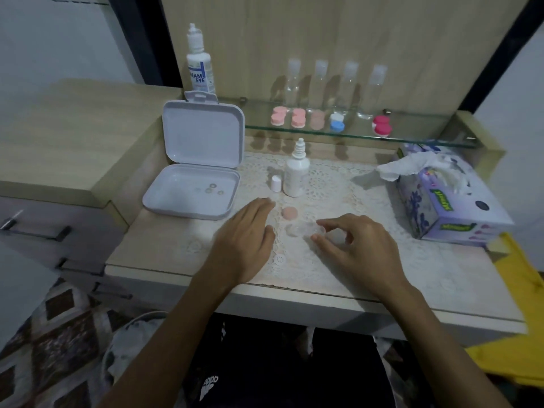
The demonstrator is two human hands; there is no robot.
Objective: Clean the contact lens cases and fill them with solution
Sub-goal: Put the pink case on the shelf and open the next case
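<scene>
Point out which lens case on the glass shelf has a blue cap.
The fourth case from the left on the glass shelf: one white cap, one blue. The three to its left are pink or peach; the one on its right is red.

we count two hands: left hand (245,234), right hand (357,245). two white solution bottles: tall bottle (199,60), small bottle (296,172). one loose white cap (275,183). four clear bottles (335,86) on glass shelf (412,136). five closed lens cases (318,120) there. one open clear case (306,230), one pink lid (290,213). one white box (197,160), one tissue box (447,198).
</scene>
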